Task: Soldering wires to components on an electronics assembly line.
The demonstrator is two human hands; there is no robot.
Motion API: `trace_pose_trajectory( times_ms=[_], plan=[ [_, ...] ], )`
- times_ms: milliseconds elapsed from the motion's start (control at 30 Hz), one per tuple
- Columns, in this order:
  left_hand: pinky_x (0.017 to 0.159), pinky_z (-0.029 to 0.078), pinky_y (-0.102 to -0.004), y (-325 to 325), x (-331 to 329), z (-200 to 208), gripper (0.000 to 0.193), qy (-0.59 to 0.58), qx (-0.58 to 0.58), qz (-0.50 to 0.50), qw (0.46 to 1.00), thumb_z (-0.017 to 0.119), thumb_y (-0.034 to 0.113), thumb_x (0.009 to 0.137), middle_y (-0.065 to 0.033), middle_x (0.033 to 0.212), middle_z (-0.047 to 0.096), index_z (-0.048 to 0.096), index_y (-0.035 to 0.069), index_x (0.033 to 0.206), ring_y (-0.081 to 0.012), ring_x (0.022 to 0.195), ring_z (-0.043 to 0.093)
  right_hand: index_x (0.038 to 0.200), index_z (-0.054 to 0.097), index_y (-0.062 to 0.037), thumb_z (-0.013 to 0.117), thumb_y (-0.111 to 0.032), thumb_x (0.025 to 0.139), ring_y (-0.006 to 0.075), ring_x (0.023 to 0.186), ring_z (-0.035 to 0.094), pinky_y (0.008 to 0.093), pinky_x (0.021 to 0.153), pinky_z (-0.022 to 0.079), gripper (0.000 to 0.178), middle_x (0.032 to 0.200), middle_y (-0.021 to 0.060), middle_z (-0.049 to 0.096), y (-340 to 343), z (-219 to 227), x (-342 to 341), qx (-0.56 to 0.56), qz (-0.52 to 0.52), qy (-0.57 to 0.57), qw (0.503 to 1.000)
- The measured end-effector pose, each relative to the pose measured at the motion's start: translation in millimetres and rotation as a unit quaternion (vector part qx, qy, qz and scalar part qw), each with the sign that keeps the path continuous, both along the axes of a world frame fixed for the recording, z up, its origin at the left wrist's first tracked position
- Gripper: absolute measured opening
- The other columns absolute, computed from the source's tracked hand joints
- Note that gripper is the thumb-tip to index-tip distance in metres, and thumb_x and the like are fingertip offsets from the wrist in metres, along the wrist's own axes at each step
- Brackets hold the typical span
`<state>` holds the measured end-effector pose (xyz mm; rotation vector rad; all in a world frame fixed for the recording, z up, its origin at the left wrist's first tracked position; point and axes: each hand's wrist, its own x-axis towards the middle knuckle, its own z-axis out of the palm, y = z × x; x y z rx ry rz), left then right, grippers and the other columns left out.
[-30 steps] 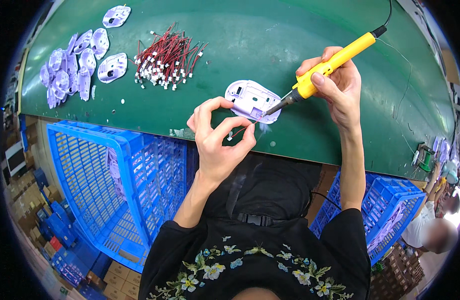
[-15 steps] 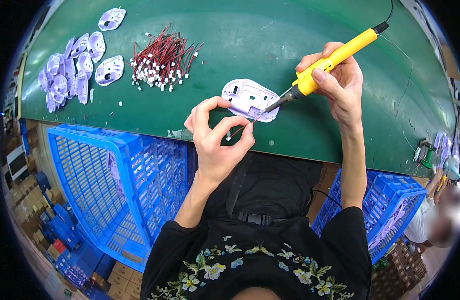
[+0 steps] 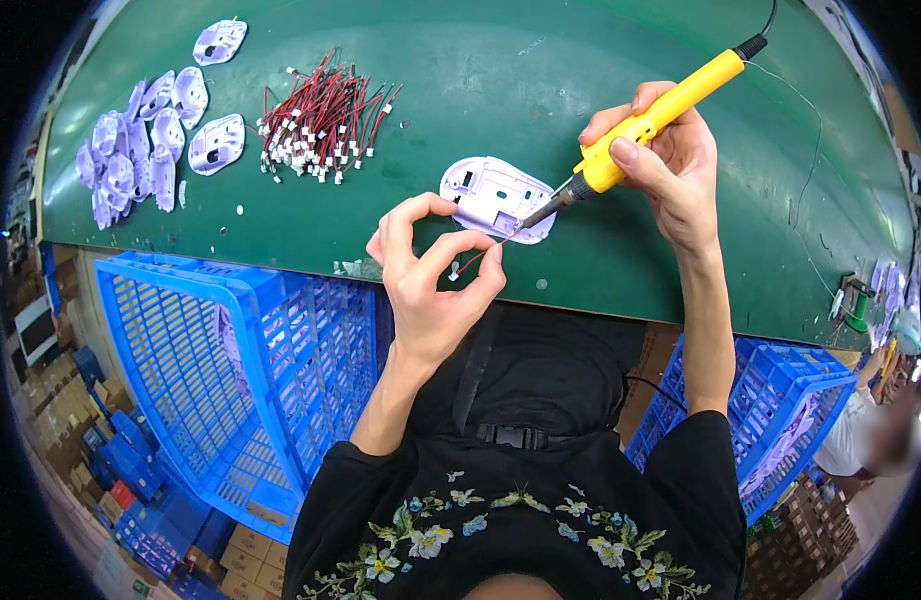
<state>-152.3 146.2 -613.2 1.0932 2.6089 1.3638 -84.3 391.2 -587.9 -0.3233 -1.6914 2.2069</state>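
A pale lilac plastic shell [image 3: 486, 190] lies on the green table, its hollow inner side up. My right hand [image 3: 670, 165] is closed round a yellow soldering iron [image 3: 692, 92], whose tip comes down at the shell's lower right part. Thumb and forefinger of my left hand [image 3: 435, 270] pinch a thin red wire lead [image 3: 472, 263] with a small white connector at one end. The lead's other end is at the iron's tip. Other fingers of that hand rest at the shell's left edge. The exact joint is too small to make out.
Red and black leads with white connectors [image 3: 325, 125] are heaped on the table [image 3: 460, 75]. Farther left lies a pile of lilac shells [image 3: 120, 160]. Blue crates [image 3: 265, 290] flank my lap. A green solder spool [image 3: 856, 305] stands far right, near a person [image 3: 875, 435].
My right hand and the soldering iron have shifted slightly left. The shell and my left hand keep nearly the same place, with the lead still pinched.
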Motion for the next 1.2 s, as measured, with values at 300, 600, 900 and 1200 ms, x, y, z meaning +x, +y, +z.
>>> trace_pose_trajectory(
  times_ms=[300, 600, 900, 1200],
  plan=[
    [0.091, 0.035, -0.0367, -1.1, -0.5, 2.9, 0.018, 0.006, -0.016, -0.003, 1.000, 0.082, 0.009, 0.064, -0.0083, 0.112, 0.058, 0.073, 0.012, 0.080, -0.0244, 0.106, 0.057, 0.113, 0.048, -0.0053, 0.076, -0.005, 0.086, 0.0210, 0.091, 0.070, 0.0325, 0.081, 0.058, 0.040, 0.097, 0.0178, 0.070, 1.5, 0.6, 0.9, -0.002, -0.013, -0.005, 1.000],
    [0.091, 0.035, -0.0365, -1.7, -0.8, 2.3, 0.018, 0.006, -0.014, -0.002, 1.000, 0.082, 0.009, 0.063, -0.0082, 0.112, 0.058, 0.073, 0.012, 0.079, -0.0244, 0.106, 0.057, 0.113, 0.048, -0.0055, 0.075, -0.006, 0.086, 0.0202, 0.090, 0.070, 0.0316, 0.081, 0.058, 0.038, 0.098, 0.0191, 0.071, 4.4, 1.4, 1.7, 0.007, -0.020, -0.008, 1.000],
    [0.092, 0.034, -0.0373, -0.9, 0.9, 0.7, 0.018, 0.002, -0.007, 0.000, 1.000, 0.081, 0.010, 0.063, -0.0072, 0.111, 0.058, 0.072, 0.012, 0.078, -0.0245, 0.107, 0.056, 0.113, 0.048, -0.0062, 0.074, -0.011, 0.088, 0.0129, 0.079, 0.066, 0.0175, 0.058, 0.047, 0.037, 0.097, 0.0183, 0.072, 7.3, -0.3, 2.8, 0.037, -0.047, -0.004, 0.998],
    [0.093, 0.033, -0.0378, -0.3, 0.9, 1.1, 0.018, -0.002, 0.002, -0.001, 1.000, 0.082, 0.012, 0.064, -0.0061, 0.110, 0.058, 0.072, 0.012, 0.079, -0.0246, 0.107, 0.055, 0.112, 0.048, -0.0068, 0.075, -0.011, 0.087, 0.0106, 0.076, 0.064, 0.0169, 0.056, 0.045, 0.037, 0.096, 0.0173, 0.072, 8.1, 0.6, 3.0, 0.028, -0.049, -0.009, 0.998]
  ],
)
